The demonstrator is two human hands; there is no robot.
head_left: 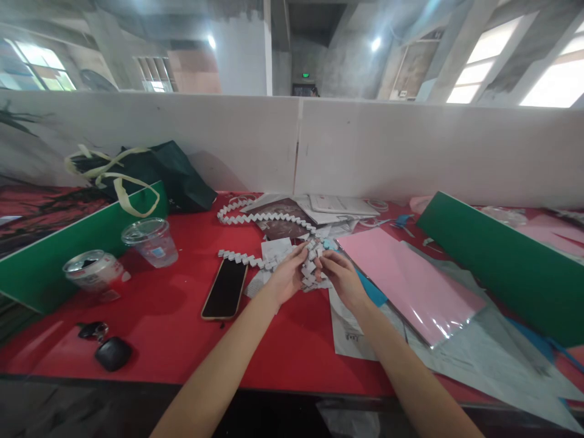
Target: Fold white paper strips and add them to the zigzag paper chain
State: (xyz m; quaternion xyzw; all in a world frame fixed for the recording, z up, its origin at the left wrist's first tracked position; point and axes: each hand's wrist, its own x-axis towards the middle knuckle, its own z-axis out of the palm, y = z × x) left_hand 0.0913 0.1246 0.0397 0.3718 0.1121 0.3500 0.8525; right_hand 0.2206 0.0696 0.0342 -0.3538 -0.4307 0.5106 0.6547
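Note:
A zigzag chain of folded white paper (280, 217) winds over the red table, and its bunched part lies between my two hands. My left hand (288, 275) is closed on this bunch from the left. From the right, the fingers of my right hand (342, 277) pinch the same folded chain. One loose end of the chain lies at the top of a black-screened phone (224, 289). Small pieces of white paper (276, 246) lie just behind my left hand. The fingertips are partly hidden by the folds.
On the left stand a drink can (95, 274) and a clear plastic cup (152, 243), with keys (112, 353) in front. A pink sheet in plastic (410, 280) covers papers at right. Green dividers (506, 267) flank the space; a dark green bag (177, 176) sits at the back left.

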